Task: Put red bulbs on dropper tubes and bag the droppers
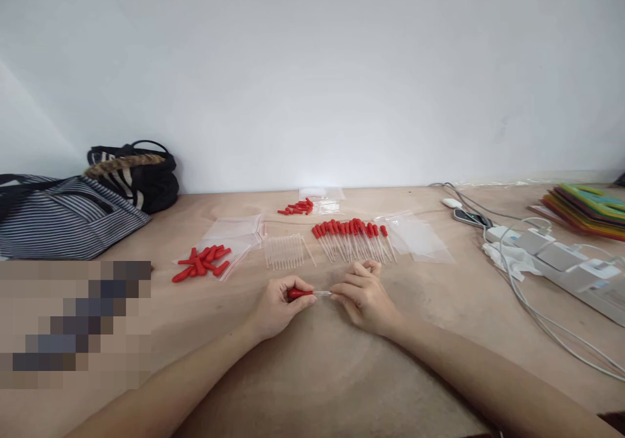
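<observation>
My left hand (280, 304) pinches a red rubber dropper bulb (299, 292) between thumb and fingers. A clear dropper tube (322, 293) sticks out of the bulb's right end, and my right hand (364, 298) is closed on its far part, which the fingers hide. Just beyond, a row of clear tubes (284, 252) lies side by side. To its right are several droppers with red bulbs (349, 228), their tubes pointing toward me. Loose red bulbs (201, 262) form a pile on the left.
Clear plastic bags (232, 231) lie by the pile, with more bags (420, 237) on the right. Further back are small red bulbs (297, 207). A striped bag (73, 213) and black bag (159, 177) stand left. A power strip (581, 269), cables and coloured sheets (586, 210) occupy the right.
</observation>
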`<state>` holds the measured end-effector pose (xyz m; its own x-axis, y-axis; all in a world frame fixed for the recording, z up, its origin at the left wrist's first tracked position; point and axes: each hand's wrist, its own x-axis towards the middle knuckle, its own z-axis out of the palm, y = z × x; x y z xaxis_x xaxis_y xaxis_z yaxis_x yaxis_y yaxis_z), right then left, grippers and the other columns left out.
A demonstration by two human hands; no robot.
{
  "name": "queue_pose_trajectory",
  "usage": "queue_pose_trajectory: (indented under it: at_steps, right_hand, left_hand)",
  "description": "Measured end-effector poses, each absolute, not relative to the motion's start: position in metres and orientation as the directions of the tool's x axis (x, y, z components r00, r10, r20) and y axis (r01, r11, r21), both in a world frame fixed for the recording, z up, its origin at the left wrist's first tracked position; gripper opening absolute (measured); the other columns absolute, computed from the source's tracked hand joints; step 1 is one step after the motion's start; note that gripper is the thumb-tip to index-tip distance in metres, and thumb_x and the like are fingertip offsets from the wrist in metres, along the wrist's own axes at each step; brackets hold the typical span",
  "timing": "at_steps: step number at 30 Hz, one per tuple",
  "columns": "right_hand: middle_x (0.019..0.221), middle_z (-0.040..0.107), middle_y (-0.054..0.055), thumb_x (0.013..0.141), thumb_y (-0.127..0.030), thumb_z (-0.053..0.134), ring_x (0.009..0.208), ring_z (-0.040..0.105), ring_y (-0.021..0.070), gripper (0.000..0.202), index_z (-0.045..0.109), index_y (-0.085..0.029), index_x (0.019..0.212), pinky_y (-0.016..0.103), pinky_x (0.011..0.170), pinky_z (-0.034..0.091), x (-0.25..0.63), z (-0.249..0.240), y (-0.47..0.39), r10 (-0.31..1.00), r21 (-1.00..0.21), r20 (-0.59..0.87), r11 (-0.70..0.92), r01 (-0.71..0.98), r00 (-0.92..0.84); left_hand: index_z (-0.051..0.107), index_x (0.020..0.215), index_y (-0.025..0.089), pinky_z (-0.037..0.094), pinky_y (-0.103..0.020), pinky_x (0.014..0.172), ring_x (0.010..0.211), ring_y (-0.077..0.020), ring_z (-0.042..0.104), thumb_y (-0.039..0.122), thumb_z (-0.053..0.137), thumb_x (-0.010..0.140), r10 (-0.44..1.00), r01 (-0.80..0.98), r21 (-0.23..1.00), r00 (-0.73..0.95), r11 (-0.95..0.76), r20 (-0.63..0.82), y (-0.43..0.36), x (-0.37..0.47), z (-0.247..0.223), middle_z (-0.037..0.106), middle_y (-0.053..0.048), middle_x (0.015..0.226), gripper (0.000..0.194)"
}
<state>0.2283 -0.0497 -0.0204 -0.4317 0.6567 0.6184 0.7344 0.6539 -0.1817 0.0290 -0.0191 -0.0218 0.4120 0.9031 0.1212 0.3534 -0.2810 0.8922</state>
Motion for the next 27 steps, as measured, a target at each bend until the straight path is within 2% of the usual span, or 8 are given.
queue_pose_trajectory:
  at_steps: [3,5,8,10,15,18,23,27]
  right_hand:
    - [0.067,0.063,0.000,0.082,-0.025,0.048,0.072,0.048,0.0136,0.016,0.064,-0.023,0.077,0.035,0.076,0.021,0.238,-0.016,-0.044,0.702,-0.225,0.599,0.609,0.761,-0.385]
    - [0.066,0.064,0.000,0.080,-0.027,0.048,0.071,0.049,0.0145,0.018,0.064,-0.023,0.073,0.036,0.078,0.020,0.249,-0.013,-0.037,0.755,-0.278,0.606,0.497,0.822,-0.251]
    - [0.060,0.062,0.002,0.079,-0.029,0.045,0.070,0.050,0.0172,0.025,0.062,-0.021,0.062,0.038,0.078,0.019,0.270,-0.011,-0.021,0.810,-0.385,0.580,0.180,0.905,0.085]
    - [0.057,0.061,0.003,0.077,-0.030,0.043,0.069,0.050,0.0191,0.028,0.060,-0.020,0.057,0.040,0.077,0.019,0.282,-0.011,-0.010,0.815,-0.414,0.524,-0.013,0.910,0.250]
    - [0.054,0.059,0.006,0.075,-0.029,0.041,0.073,0.051,0.0235,0.029,0.059,-0.018,0.055,0.040,0.074,0.019,0.294,-0.015,0.009,0.852,-0.352,0.402,-0.193,0.916,0.334]
    - [0.055,0.059,0.006,0.075,-0.027,0.040,0.075,0.051,0.0245,0.027,0.060,-0.018,0.059,0.041,0.074,0.019,0.294,-0.018,0.013,0.875,-0.324,0.361,-0.208,0.923,0.323]
    - [0.064,0.061,0.007,0.076,-0.031,0.042,0.078,0.052,0.0248,0.024,0.061,-0.017,0.071,0.041,0.075,0.019,0.295,-0.021,0.016,0.889,-0.308,0.310,-0.242,0.920,0.337]
    - [0.078,0.062,0.007,0.077,-0.036,0.045,0.081,0.051,0.0235,0.024,0.059,-0.017,0.079,0.038,0.075,0.019,0.291,-0.018,0.014,0.856,-0.308,0.403,-0.207,0.929,0.324]
  left_hand:
    - [0.057,0.101,0.018,0.049,-0.030,0.073,0.079,-0.0179,0.060,0.036,0.063,0.068,0.873,0.387,0.848,0.460,-0.362,0.163,-0.015,0.023,-0.013,0.065,-0.004,0.087,0.038]
    - [0.050,0.113,0.021,0.047,-0.031,0.077,0.088,-0.0197,0.057,0.038,0.065,0.066,0.861,0.476,0.751,0.449,-0.458,0.240,-0.010,0.012,-0.004,0.061,-0.006,0.100,0.052]
    - [0.059,0.099,0.022,0.043,-0.035,0.081,0.093,-0.0235,0.053,0.039,0.059,0.070,0.852,0.701,0.488,0.390,-0.520,0.348,0.004,-0.013,0.010,0.059,-0.005,0.098,0.033]
    - [0.063,0.084,0.021,0.040,-0.037,0.081,0.091,-0.0261,0.053,0.035,0.057,0.071,0.873,0.846,0.310,0.309,-0.433,0.377,0.017,-0.032,0.016,0.059,-0.006,0.089,0.020]
    - [0.064,0.085,0.016,0.039,-0.039,0.077,0.089,-0.0305,0.053,0.036,0.053,0.073,0.924,0.977,0.029,0.189,-0.210,0.332,0.038,-0.068,0.018,0.059,-0.011,0.086,0.025]
    - [0.062,0.088,0.016,0.041,-0.038,0.074,0.091,-0.0312,0.054,0.038,0.053,0.073,0.952,0.988,-0.011,0.152,-0.155,0.265,0.039,-0.074,0.019,0.060,-0.012,0.088,0.029]
    - [0.060,0.087,0.014,0.040,-0.037,0.076,0.090,-0.0301,0.055,0.040,0.052,0.074,0.979,0.993,0.019,0.114,-0.119,0.172,0.038,-0.073,0.025,0.061,-0.014,0.091,0.030]
    - [0.060,0.087,0.014,0.041,-0.037,0.076,0.089,-0.0292,0.055,0.036,0.047,0.078,0.985,0.994,0.072,0.068,-0.080,0.156,0.039,-0.077,0.027,0.060,-0.014,0.090,0.027]
